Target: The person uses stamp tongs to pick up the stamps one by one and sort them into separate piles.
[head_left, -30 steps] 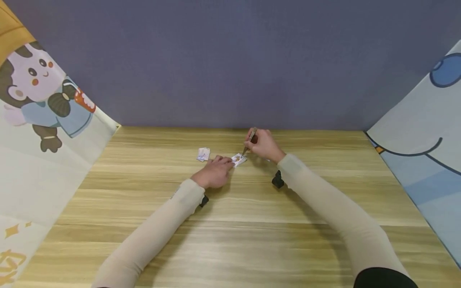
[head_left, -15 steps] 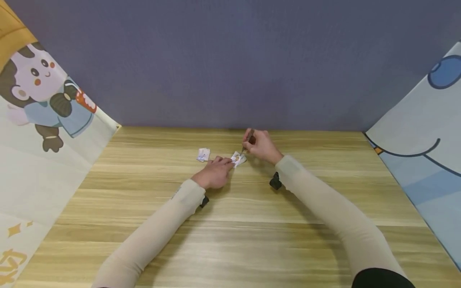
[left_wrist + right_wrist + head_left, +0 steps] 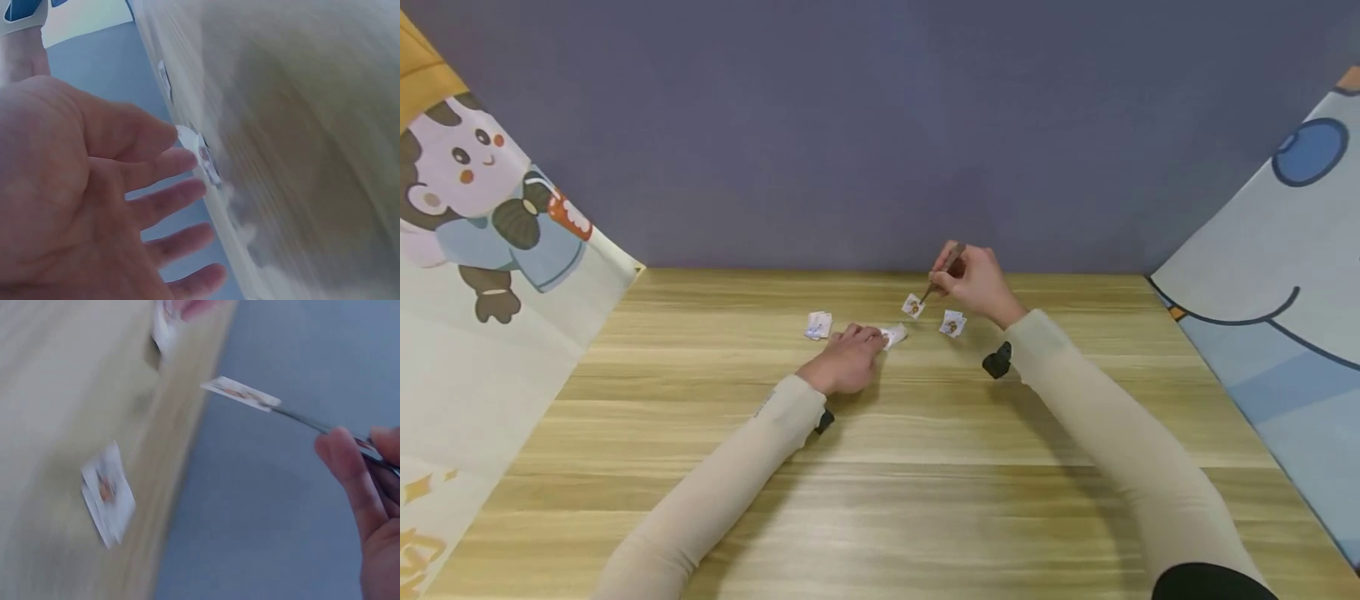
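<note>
My right hand (image 3: 976, 283) pinches a pair of tweezers (image 3: 300, 417). Their tips grip one small white card (image 3: 240, 392) with an orange-brown printed figure, held up off the table. Below and left of it, a middle pile of similar cards (image 3: 893, 335) lies on the wood. The fingertips of my left hand (image 3: 847, 360) rest at this pile's left edge and cover part of it; in the left wrist view the fingers are slightly bent and spread, with thumb and index finger right at the cards.
Another small card pile (image 3: 952, 323) lies just below my right hand, its cards fanned unevenly. To the left of my left hand is a further pile with bluish print (image 3: 817, 325). A blue-grey panel (image 3: 880, 133) stands along the far edge of the wooden table (image 3: 880, 500).
The tweezers have lifted a card off the middle pile, and my right hand has moved right and slightly away. The right-hand pile has come into view. My left hand stays put.
</note>
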Demonstrator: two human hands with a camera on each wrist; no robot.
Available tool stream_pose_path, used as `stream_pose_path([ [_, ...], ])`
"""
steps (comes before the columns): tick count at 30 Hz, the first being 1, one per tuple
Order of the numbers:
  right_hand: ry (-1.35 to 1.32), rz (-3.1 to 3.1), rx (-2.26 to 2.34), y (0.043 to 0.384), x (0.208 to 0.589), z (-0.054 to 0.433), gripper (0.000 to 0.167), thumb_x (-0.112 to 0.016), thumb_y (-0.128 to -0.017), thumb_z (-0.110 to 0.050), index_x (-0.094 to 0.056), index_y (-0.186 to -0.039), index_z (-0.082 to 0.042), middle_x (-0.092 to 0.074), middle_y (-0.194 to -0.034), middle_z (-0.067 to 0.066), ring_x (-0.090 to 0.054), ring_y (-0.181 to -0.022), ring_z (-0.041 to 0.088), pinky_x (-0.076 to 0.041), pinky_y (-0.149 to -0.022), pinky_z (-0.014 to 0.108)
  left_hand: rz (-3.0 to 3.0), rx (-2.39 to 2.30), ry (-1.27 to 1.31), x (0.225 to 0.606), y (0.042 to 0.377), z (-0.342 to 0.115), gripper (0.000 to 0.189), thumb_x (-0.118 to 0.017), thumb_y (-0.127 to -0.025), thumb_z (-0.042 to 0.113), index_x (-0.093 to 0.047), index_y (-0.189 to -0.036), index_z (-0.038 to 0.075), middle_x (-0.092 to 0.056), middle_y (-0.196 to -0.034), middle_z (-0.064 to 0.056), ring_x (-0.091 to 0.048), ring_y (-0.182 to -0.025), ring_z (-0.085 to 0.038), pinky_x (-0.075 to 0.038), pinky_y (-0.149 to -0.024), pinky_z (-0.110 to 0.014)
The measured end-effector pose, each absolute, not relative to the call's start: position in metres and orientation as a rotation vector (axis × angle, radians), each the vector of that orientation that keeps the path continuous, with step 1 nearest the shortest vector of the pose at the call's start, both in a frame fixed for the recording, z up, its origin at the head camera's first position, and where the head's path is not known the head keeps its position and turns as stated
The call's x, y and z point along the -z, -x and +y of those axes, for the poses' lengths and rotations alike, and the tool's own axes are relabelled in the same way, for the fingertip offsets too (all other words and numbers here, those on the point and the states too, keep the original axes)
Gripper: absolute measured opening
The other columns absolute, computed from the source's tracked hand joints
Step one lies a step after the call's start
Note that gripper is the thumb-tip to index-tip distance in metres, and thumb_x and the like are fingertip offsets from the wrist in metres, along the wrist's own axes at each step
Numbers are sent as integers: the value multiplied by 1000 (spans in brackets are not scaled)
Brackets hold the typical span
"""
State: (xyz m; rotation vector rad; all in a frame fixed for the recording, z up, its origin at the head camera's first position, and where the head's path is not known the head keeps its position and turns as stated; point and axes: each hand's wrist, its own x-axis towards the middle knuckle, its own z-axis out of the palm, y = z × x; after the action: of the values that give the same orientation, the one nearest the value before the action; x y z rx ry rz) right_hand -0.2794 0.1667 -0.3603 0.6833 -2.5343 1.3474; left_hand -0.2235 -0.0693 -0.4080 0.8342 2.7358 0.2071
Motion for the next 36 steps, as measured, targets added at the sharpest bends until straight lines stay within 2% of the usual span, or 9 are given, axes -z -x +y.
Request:
stream_pose_path([
  [5,-651,-2590,-1328,283,352,189,9,-66,-87,-4,-58,-83,-5,-66,-77,11,-66,-64,24,-55,-58,35,2761,-268,-906,404,226,-59,47,-42,-98,12,-37,-145,11,-30,-149,-6,-24,-136,-27,-25,-106,-48],
  [9,-648,-2654,-1337,288,356,197,9,-66,-87,-3,-58,-84,-4,-65,-76,11,-66,-65,29,-55,-56,34,2746,-262,-918,401,229,-45,50,-40,-97,12,-34,-147,11,-29,-151,-6,-22,-137,-27,-21,-108,-49],
  [16,-587,-2717,-1460,301,376,204,9,-65,-87,0,-57,-85,-3,-65,-75,13,-64,-71,42,-54,-59,47,2710,-190,-883,403,235,-12,56,-43,-94,11,-32,-148,14,-23,-154,-2,-15,-140,-26,-16,-110,-49],
  [21,-547,-2733,-1453,302,384,203,8,-64,-87,2,-57,-85,-2,-64,-75,15,-64,-70,41,-53,-62,50,2705,-130,-867,406,235,6,56,-47,-94,15,-32,-148,13,-23,-154,-2,-16,-139,-25,-17,-109,-48],
  [27,-562,-2770,-1393,301,391,204,7,-63,-87,1,-56,-86,-2,-65,-78,16,-65,-70,37,-54,-63,48,2739,-13,-865,411,234,15,52,-45,-96,21,-35,-147,13,-28,-151,-1,-23,-136,-24,-22,-107,-45],
  [36,-568,-2770,-1317,297,393,205,6,-61,-88,0,-57,-86,-3,-63,-79,18,-64,-72,37,-54,-64,47,2746,11,-866,412,234,19,54,-46,-95,21,-35,-147,12,-28,-151,-1,-23,-135,-24,-19,-109,-46],
])
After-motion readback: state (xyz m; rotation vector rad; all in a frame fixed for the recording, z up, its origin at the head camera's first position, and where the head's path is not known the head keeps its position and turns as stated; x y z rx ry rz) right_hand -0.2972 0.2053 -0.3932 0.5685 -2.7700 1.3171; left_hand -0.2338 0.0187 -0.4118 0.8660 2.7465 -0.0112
